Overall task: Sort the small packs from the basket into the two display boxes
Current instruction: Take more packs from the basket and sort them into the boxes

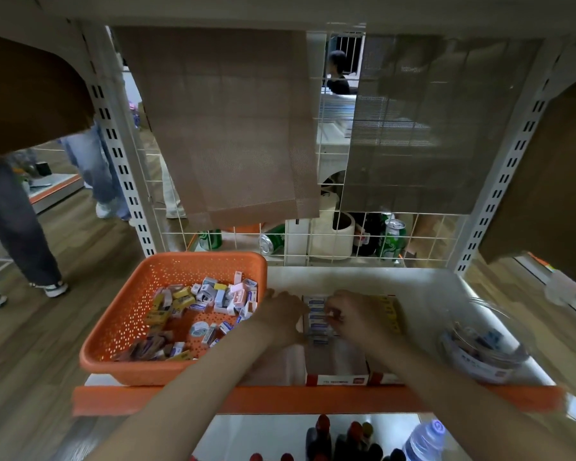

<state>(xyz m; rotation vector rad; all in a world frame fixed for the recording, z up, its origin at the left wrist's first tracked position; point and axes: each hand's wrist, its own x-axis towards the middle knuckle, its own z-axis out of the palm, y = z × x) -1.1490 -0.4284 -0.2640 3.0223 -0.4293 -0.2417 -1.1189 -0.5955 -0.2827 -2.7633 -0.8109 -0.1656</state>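
An orange perforated basket (123, 314) sits on the shelf at the left, holding several small packs (213, 297) in white, yellow and brown. Right of it stand two display boxes side by side. The left box (333, 364) holds a row of blue-and-white packs (316, 322). The right box (391, 314) shows yellow packs along its far side. My left hand (281, 316) rests against the left box's left wall, fingers curved over it. My right hand (350, 314) is over the row of blue-and-white packs, fingertips curled down onto them; whether it pinches one is unclear.
A clear round tub (482, 351) with small packs stands at the shelf's right. The shelf has an orange front edge (280, 399). Green cans (393, 239) lie behind the wire grid. Bottles (426, 440) stand on the lower shelf. People's legs (20, 227) are at the left.
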